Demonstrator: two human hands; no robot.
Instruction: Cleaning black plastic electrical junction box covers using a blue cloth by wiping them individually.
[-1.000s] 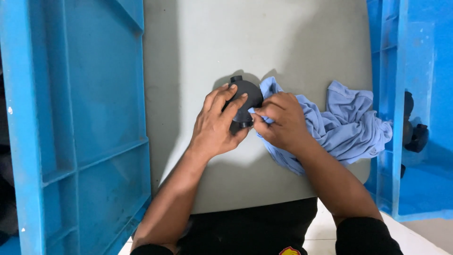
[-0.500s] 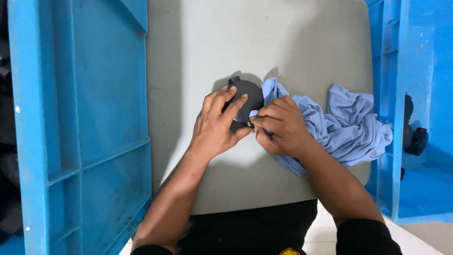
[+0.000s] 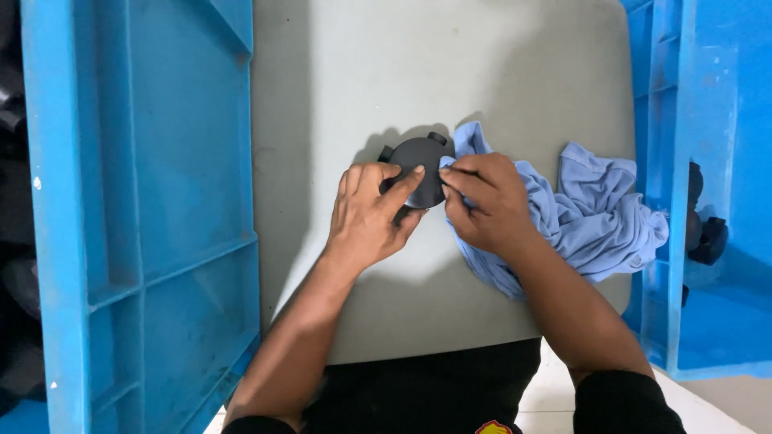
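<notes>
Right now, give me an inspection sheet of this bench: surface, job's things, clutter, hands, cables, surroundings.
Surface: grey tabletop, bare at the far end.
Job's things: round black part with small tabs on its rim, lying on the table; light blue cloth bunched to its right, one corner at the part's edge.
Clutter: nothing seen.
Hands: left hand has its fingers on the part; right hand pinches the cloth against the part.
Cables: nothing seen.
Surroundings: blue crate on the left, second blue crate on the right with dark parts inside.
</notes>
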